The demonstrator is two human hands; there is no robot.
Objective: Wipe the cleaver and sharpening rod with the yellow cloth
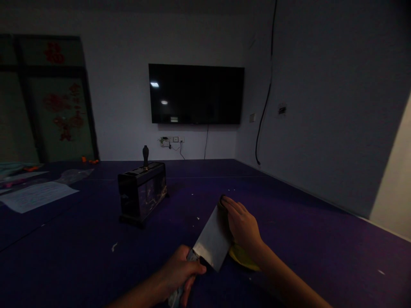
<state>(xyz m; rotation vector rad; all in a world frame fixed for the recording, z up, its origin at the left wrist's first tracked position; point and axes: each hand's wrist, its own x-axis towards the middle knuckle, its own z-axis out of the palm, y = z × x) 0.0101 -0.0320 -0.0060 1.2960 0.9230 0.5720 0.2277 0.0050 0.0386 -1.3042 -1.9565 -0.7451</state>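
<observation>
Clutching cleaver (212,239) w/ L hand (178,273), R hand (243,224) at its far end, R grip unclear

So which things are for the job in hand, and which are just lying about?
Seem part of the job:
cleaver in the left hand
dark round thing at the right hand
maybe the yellow thing and black stand

Seem just lying about:
paper sheet
orange things
white scraps

The room is dim, with a wide black television (197,94) mounted on the pale back wall (118,94) above some sockets (176,139). Red characters mark the dark-framed glass panels (62,113) at left; a dark cable (265,107) hangs beside the right wall (324,128), above a seamed purple surface (308,222).
</observation>
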